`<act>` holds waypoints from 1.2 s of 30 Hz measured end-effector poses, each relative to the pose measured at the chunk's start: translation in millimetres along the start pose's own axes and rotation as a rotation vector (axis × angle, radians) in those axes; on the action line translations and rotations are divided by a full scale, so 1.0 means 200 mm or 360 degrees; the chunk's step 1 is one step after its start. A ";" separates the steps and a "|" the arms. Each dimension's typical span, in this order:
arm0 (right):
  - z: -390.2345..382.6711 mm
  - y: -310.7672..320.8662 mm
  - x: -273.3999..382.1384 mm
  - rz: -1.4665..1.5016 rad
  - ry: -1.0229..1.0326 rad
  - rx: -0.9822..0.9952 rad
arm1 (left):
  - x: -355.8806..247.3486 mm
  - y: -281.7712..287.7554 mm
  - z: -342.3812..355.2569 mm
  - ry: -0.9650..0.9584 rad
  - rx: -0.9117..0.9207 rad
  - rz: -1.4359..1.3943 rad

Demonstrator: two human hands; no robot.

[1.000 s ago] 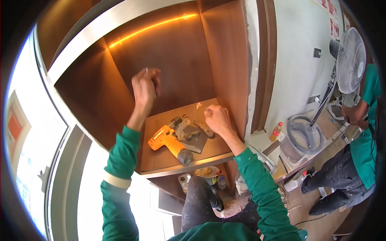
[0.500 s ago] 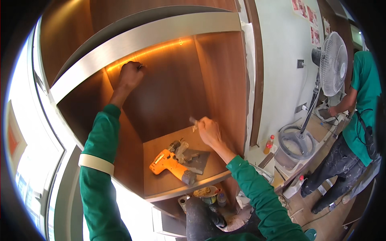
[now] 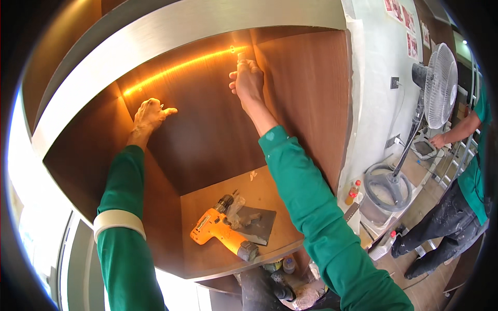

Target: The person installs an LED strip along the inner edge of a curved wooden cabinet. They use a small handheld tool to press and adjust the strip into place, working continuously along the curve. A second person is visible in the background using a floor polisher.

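My right hand (image 3: pixel 248 80) reaches up to the right end of a glowing amber light strip (image 3: pixel 181 67) under the cabinet's top edge. Its fingers pinch a small pale piece (image 3: pixel 241 56), too small to name. Below the strip's left end is my left hand (image 3: pixel 149 115), fingers curled and thumb sticking out. A small glint shows between them, but what it is stays unclear. On the shelf (image 3: pixel 202 259) lies an orange cordless drill (image 3: pixel 218 230), beside crumpled clear plastic (image 3: pixel 237 215) and a dark flat sheet (image 3: pixel 262 228). A small pale scrap (image 3: pixel 252 175) rests farther back.
The wooden cabinet's right side panel (image 3: pixel 311 93) and metal front band (image 3: pixel 207 18) surround my arms. At right, a pedestal fan (image 3: pixel 441 85) and a bottle (image 3: pixel 354 192) stand by the wall. A co-worker in green (image 3: pixel 474 179) stands beyond, near a ladder (image 3: pixel 456 163).
My right hand has risen from above the shelf to the light strip. My left hand has dropped slightly and left. The pale scrap now lies on the shelf. The view has shifted closer.
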State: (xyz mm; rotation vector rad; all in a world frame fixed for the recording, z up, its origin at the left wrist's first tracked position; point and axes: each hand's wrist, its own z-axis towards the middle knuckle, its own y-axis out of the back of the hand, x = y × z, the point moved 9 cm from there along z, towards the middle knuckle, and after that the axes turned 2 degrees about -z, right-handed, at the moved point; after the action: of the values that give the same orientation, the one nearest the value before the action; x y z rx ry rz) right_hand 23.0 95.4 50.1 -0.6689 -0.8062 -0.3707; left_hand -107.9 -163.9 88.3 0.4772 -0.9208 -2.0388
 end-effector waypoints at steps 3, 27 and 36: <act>0.08 -0.03 -0.03 0.0040 0.0020 0.0047 | -0.01 -0.04 0.03 0.0061 0.0025 0.0037; 0.18 -0.04 -0.09 0.0322 -0.0089 0.0077 | -0.03 -0.02 0.02 0.0202 0.0053 -0.0060; 0.20 -0.03 -0.09 0.0195 -0.0061 0.0096 | 0.05 -0.07 0.05 0.0234 0.0069 -0.0210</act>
State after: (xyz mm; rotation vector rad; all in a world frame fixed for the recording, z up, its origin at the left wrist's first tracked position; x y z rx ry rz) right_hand -12.4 119.2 58.3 -0.6669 -0.8054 -0.2219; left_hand -127.6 -162.2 84.9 0.7189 -0.8656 -2.0732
